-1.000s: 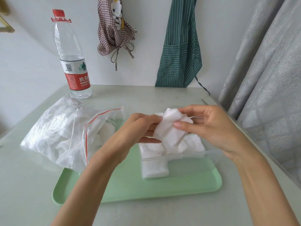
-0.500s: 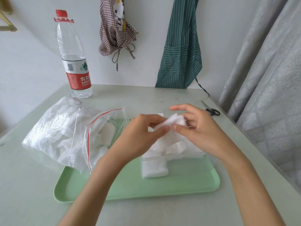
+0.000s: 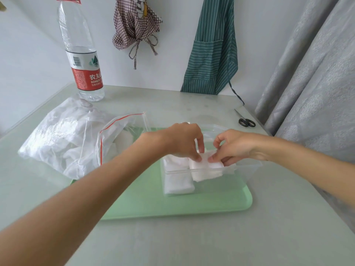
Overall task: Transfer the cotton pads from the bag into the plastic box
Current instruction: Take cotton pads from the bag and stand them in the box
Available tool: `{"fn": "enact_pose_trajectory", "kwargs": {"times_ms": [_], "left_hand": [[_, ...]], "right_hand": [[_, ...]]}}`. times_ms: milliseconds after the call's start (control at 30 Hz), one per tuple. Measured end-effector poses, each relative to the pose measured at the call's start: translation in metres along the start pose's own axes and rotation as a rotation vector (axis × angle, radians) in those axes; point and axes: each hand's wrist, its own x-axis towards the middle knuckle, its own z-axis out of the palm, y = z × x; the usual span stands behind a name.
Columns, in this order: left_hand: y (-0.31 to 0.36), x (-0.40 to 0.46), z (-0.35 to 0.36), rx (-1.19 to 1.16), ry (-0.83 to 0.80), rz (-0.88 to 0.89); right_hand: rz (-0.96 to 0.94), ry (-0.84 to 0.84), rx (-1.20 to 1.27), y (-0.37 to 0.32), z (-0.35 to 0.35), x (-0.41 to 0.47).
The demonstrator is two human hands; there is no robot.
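White cotton pads (image 3: 206, 170) inside clear plastic box (image 3: 247, 169)

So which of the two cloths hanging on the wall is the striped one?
The green apron on the right; the cloth left of it is red-and-white checked.

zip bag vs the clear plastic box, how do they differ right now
The zip bag is soft and crumpled, slumped partly on the table and partly on the green tray; the plastic box is rigid and straight-walled, standing wholly on the tray. The bag has a red strip at its open mouth; the box shows no colour. Both hands reach into the box, none into the bag. Both are see-through and hold white cotton pads.
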Motion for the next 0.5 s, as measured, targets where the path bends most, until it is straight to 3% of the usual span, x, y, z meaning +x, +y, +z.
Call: {"fn": "enact_pose_trajectory", "kwargs": {"times_ms": [333, 500], "left_hand": [[0.002, 0.004, 0.017, 0.206, -0.015, 0.141], [0.003, 0.007, 0.015, 0.320, 0.000, 0.177]], "right_hand": [[-0.015, -0.029, -0.448, 0.007, 0.015, 0.007], [-0.170, -0.106, -0.665, 0.000, 0.003, 0.003]]}}
